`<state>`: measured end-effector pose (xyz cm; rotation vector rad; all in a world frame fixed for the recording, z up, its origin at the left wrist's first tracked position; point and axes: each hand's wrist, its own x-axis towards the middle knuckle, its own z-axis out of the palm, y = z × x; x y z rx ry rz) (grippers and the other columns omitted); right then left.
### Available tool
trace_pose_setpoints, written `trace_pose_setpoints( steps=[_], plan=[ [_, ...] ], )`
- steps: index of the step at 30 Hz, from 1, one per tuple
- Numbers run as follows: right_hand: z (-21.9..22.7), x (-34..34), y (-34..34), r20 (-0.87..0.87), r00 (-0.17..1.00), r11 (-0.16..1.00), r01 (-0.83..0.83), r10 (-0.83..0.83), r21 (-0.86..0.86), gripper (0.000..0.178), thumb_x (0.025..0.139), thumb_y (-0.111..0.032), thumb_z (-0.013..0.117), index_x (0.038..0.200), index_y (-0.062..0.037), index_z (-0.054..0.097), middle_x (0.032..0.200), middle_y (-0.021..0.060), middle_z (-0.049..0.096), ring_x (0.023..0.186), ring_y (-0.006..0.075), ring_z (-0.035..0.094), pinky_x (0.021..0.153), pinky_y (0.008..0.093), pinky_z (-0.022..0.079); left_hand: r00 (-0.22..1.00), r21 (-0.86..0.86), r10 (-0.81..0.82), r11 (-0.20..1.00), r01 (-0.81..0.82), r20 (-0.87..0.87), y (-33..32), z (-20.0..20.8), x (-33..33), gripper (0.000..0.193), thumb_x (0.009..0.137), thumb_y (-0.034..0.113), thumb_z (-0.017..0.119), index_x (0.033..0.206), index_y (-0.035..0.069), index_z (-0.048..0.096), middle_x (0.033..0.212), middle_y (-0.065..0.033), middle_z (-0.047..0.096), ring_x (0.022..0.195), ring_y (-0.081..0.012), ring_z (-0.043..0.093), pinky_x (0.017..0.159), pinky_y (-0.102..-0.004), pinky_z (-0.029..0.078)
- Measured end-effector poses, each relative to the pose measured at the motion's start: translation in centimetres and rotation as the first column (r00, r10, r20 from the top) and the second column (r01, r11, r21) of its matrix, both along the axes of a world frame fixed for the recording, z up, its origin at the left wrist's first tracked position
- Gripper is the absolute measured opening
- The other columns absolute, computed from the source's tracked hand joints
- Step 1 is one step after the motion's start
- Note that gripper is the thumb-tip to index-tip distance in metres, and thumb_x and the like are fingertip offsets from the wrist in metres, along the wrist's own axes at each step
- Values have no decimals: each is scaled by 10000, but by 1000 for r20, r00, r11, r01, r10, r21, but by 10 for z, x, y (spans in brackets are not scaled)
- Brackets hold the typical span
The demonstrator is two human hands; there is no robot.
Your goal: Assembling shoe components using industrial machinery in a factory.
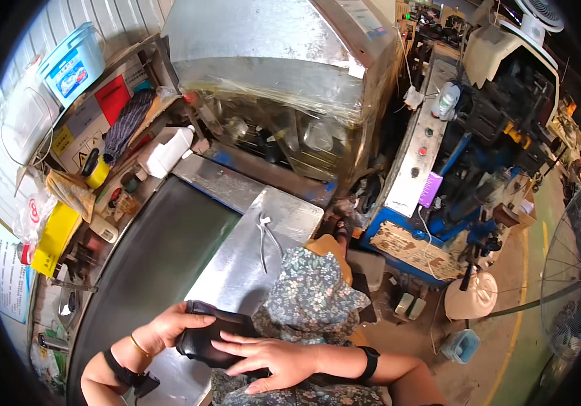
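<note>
Dark floral cloth (pixel 307 291) is what sits closest in my head view, bunched over what looks like my lap, with my hands working just left of it. Left hand (pixel 172 326) has the proper grip: thumb on top, pinching one end of a floppy-looking, shiny black piece (pixel 199 342). Right hand (pixel 270 358) is more of a flat lay, fingers spread across the other end. Can't tell if anything's curled underneath on that side. The piece is up against the near end of the metal tabletop (pixel 226 267), right by my lap; whether it rests on anything, no idea from this angle.

As for progress, I'd call it mid-handling: the piece is picked up and in my hands, not set down anywhere. What's been done to it already, I honestly can't say, since my fingers cover a good bit of it. The pliers (pixel 262 247) are lying untouched further up the metal, handles spread apart. A dark conveyor belt (pixel 162 250) runs alongside on the left, toward a big metal hood (pixel 256 40), and a white plastic bottle (pixel 168 150) lies tipped over on the cluttered shelf beyond.
</note>
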<state>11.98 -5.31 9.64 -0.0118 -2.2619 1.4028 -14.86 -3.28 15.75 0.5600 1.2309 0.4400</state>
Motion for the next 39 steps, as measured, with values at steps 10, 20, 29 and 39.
trace_pose_setpoints(
  steps=[10,20,29,39],
  plan=[
    [-84,131,-5,293,594,284,687,-749,-668,279,985,-84,587,1237,35,611,1159,108,690,1050,166,658,927,297,519,978,682,170,730,-40,-125,110,57,37,540,724,57,829,1211,32,597,1076,-57,637,951,-142,612,877,-295,508],
    [-92,217,-54,359,100,-173,738,-928,-652,195,987,-89,591,1127,31,656,1055,102,709,962,167,672,890,307,531,850,884,255,214,415,-461,400,-114,145,599,780,196,819,1297,34,564,1060,-155,710,970,-277,687,852,-366,529],
    [-58,302,-49,384,-209,-341,885,-899,-317,156,960,-25,598,1092,30,661,1031,64,697,945,131,654,877,274,518,430,555,402,279,783,-808,416,-220,142,420,887,125,590,1302,64,598,1304,-175,615,1196,-335,593,1011,-437,476],
    [-142,435,4,432,-703,-677,694,-565,245,420,853,-260,733,1111,43,599,849,143,672,713,248,640,621,374,504,588,594,99,53,803,-803,177,-199,88,489,884,227,671,1306,2,572,1372,-266,536,1301,-493,453,1114,-511,362]
  ],
)
